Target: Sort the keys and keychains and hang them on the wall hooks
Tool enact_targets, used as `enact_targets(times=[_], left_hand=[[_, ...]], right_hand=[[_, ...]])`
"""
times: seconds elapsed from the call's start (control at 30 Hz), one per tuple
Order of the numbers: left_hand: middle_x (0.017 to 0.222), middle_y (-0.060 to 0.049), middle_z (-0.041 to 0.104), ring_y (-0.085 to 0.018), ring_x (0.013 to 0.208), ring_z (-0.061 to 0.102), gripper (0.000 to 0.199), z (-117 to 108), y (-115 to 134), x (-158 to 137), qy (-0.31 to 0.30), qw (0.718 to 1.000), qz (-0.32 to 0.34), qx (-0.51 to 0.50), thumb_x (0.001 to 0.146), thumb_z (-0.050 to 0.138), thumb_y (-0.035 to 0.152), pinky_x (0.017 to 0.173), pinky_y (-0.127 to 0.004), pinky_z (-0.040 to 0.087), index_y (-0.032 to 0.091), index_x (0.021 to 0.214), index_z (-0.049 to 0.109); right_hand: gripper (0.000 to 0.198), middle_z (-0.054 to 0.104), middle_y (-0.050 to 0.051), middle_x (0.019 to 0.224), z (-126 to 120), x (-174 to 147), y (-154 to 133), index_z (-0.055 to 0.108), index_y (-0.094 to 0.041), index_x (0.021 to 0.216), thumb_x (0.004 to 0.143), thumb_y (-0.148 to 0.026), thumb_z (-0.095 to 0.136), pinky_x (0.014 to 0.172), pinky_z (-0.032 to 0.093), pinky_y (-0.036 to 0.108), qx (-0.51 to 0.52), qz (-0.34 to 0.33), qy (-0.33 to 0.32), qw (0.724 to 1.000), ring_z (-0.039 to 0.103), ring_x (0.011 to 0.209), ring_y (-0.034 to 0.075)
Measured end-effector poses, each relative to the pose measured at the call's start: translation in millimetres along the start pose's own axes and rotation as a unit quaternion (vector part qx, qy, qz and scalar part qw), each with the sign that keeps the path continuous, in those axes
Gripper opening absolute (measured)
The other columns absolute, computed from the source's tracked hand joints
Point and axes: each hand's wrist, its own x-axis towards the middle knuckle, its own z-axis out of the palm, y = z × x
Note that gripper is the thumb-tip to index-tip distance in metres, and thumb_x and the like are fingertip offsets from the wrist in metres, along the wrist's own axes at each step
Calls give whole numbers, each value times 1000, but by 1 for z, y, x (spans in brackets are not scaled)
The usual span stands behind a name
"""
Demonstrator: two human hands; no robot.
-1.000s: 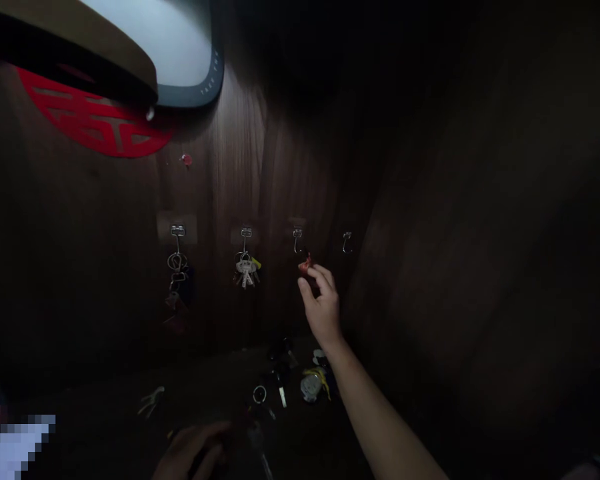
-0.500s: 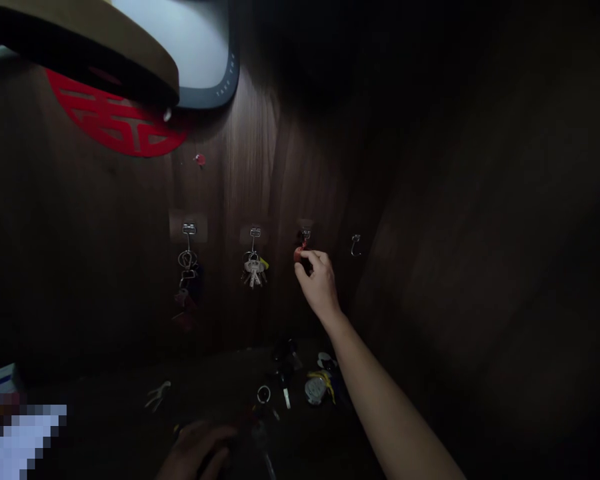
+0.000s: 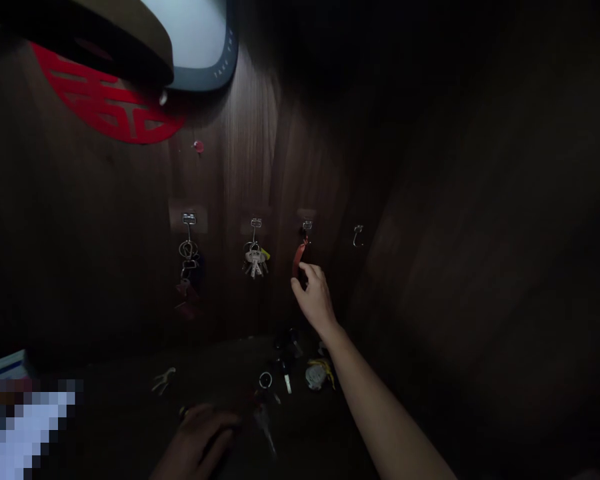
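My right hand (image 3: 314,293) is raised at the third hook (image 3: 307,225), its thumb and forefinger curled at the lower part of a red strap (image 3: 299,255). The strap hangs slanted from that hook. Whatever hangs behind my fingers is hidden. Low in the dark, my left hand (image 3: 200,437) is over the shelf, fingers stretched and apart, with nothing visible in it. A key (image 3: 264,423) lies just right of its fingertips. Beyond it are a key ring (image 3: 265,381), a black-headed key (image 3: 286,377) and a round grey item with a yellow strap (image 3: 316,375).
Bunches of keys hang on the left hook (image 3: 189,219) and the second hook (image 3: 256,223). A bare hook (image 3: 359,237) is at the right. Small keys (image 3: 164,380) lie on the shelf's left. A red paper cutout (image 3: 110,113) and a pale dark-rimmed panel (image 3: 200,43) are above.
My right hand has moved down from the hook along the red strap, and more of the strap shows. My left hand stays low over the shelf. The view has tilted slightly.
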Motion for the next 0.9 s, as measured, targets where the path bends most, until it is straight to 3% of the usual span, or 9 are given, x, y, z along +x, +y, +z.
enact_targets(times=[0.2, 0.4, 0.63, 0.9], left_hand=[[90, 4, 74, -18, 93, 65, 17, 3, -4, 1, -30, 999, -13, 20, 86, 53, 35, 83, -28, 53, 36, 94, 68], [87, 2, 74, -19, 89, 66, 18, 4, -5, 1, -20, 1000, -3, 17, 86, 52, 35, 79, -27, 54, 34, 92, 69], [85, 1, 74, -20, 86, 67, 18, 1, 1, 3, -24, 1000, -6, 15, 86, 52, 33, 81, -32, 54, 32, 90, 69], [87, 2, 75, -19, 86, 67, 20, 1, -3, 3, -1, 999, -15, 31, 86, 50, 31, 79, -30, 55, 31, 92, 69]], right_hand=[[49, 51, 9, 121, 1, -28, 4, 46, -22, 129, 81, -17, 46, 85, 49, 34, 102, 11, 2, 995, 52, 108, 19], [46, 52, 7, 122, -4, -64, 3, 50, -24, 125, 81, -15, 46, 87, 49, 34, 120, 34, -32, 992, 51, 112, 19], [32, 60, 4, 108, -6, -100, -4, 63, -25, 105, 80, -11, 48, 93, 43, 37, 88, 46, -147, 984, 54, 106, 19], [18, 64, 4, 96, 7, -135, -7, 66, -25, 88, 81, -13, 55, 84, 41, 37, -45, 36, -249, 967, 54, 97, 22]])
